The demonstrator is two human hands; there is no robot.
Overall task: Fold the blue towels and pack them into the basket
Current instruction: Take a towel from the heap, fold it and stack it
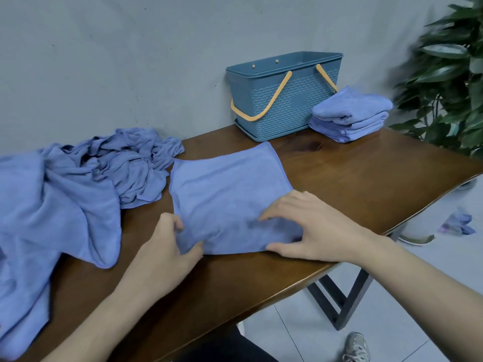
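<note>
Mid-fold on one blue towel, spread flat on the wooden bench just in front of the body, probably so the edges can be lined up. Left hand at the near left corner, fingers curled and pinching the cloth, thumb on top; likely about to lift that edge over. Right hand lying flat on the near right part, fingers straight and spread, pressing rather than gripping, apparently to pin the cloth while the other side moves. Unfolded towels heaped at the left within easy reach, part of the heap cut off by the picture's edge, so no count possible. Folded stack set touching the right end of the blue basket, which stands against the wall at the far side; packing judged not yet begun, though the basket's inside mostly hidden by its near wall. Something bluish on the floor beyond the bench, too blurred to name. Plant at right, smeared.
</note>
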